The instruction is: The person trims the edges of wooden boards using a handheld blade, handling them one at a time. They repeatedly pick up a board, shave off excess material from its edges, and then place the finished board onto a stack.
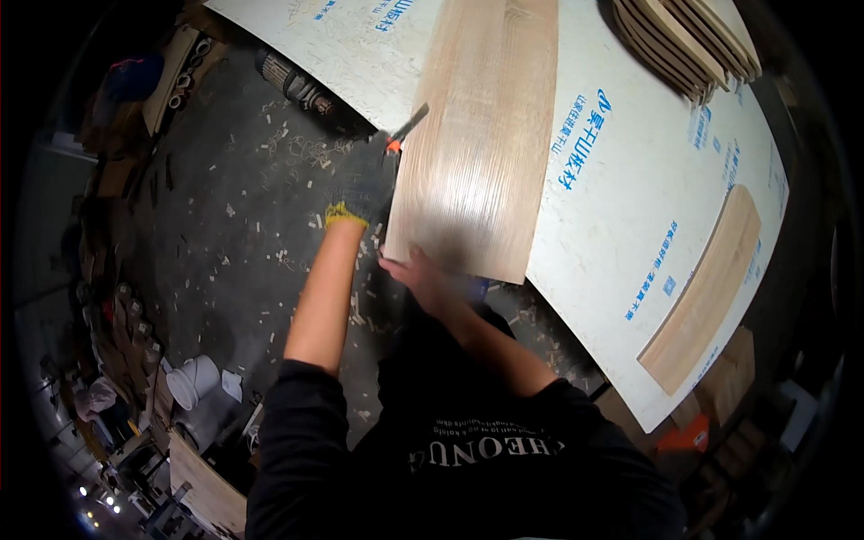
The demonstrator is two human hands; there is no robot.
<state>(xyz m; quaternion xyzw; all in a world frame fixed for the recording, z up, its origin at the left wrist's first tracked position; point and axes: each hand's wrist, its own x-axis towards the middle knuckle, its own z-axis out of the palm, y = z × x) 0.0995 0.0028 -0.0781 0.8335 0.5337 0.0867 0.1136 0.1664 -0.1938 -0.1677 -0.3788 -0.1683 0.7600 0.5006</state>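
Note:
A long wood-grain board (477, 171) lies on the white panel, its near end jutting past the panel's edge toward me. My left hand (362, 178), in a dark grey glove with a yellow cuff, is beside the board's left edge. It is closed on a flat-bladed tool (409, 128) with an orange part, whose dark blade reaches over that edge. My bare right hand (427, 281) grips the board's near left corner, thumb on top and the other fingers partly hidden below.
At the far right, curved wooden pieces (675, 40) are stacked on the white panel (594, 261). One curved wood-grain piece (706, 292) lies near its right edge. A motor-like machine part (295, 81) sits on the floor among wood scraps. A white bucket (193, 382) stands at the lower left.

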